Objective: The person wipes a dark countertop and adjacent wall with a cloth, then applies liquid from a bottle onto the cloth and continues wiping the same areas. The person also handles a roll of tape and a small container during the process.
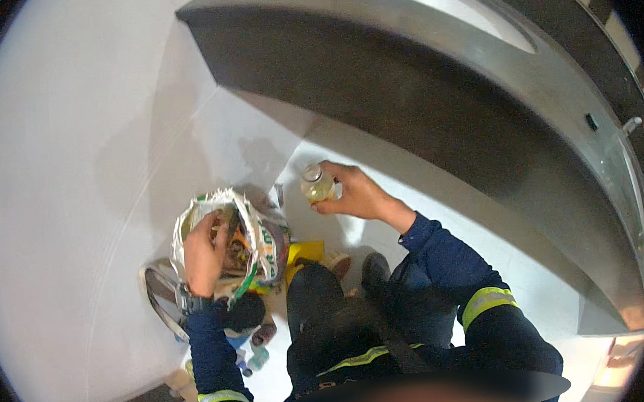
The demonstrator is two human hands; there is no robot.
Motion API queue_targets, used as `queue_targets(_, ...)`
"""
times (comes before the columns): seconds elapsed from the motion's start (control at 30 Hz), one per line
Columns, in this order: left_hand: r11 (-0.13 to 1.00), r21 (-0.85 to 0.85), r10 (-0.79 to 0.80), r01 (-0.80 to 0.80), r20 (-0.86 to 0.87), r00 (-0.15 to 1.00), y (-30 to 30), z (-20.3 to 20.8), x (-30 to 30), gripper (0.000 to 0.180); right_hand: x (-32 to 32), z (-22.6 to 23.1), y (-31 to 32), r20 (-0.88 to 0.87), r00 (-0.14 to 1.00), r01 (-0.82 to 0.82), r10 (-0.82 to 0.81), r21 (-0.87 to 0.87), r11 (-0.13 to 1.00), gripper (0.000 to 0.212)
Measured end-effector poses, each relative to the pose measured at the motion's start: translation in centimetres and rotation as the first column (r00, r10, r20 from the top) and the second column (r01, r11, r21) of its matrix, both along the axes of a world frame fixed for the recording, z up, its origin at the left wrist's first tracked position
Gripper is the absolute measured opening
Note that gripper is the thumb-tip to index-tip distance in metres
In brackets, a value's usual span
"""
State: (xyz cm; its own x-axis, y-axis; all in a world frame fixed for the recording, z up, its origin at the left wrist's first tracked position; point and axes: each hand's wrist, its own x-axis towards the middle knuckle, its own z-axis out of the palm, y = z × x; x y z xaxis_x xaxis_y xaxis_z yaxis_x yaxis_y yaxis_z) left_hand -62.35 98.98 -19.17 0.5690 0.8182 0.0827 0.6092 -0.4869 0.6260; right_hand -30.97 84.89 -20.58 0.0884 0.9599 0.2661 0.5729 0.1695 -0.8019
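In my right hand [363, 194] is a small clear glass bottle [316, 189] with an open neck and yellowish contents low inside. Thumb and fingers grip it from its right side, above the floor. My left hand [204, 255] reaches into the mouth of a white woven sack [270, 243] with green and orange print. Its fingers are bent together near the sack's far rim; whatever they pinch, if anything, I cannot make out. Mixed litter [237, 254] in brown and orange shows inside the sack.
A dark counter [404, 96] with a pale edge spans the right side. A yellow object [307, 252] stands beside the sack. Several small bottles [257, 359] lie on the floor near my left forearm, and a light strap [156, 301] hangs left of the sack. White wall [71, 183] bounds the left.
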Motion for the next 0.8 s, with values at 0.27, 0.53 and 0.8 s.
queue_targets(0.27, 0.974, 0.097, -0.221, 0.206, 0.198, 0.955, -6.5, 3.5, 6.3, 0.064, -1.2, 1.0, 0.3, -0.079, 0.996, -0.028, 0.029, 0.021, 0.999, 0.066)
queue_targets(0.53, 0.993, 0.048, -0.118, 0.108, 0.437, 0.891, -8.3, -0.2, 11.1, 0.068, -4.0, 0.7, 0.1, -0.033, 0.999, 0.008, -0.004, 0.132, 0.991, 0.069)
queue_targets(0.8, 0.987, 0.086, -0.160, 0.134, 0.512, 0.844, -7.7, 0.2, 9.5, 0.063, -0.8, 10.5, -8.1, 0.237, 0.967, 0.024, -0.090, 0.265, 0.964, 0.065)
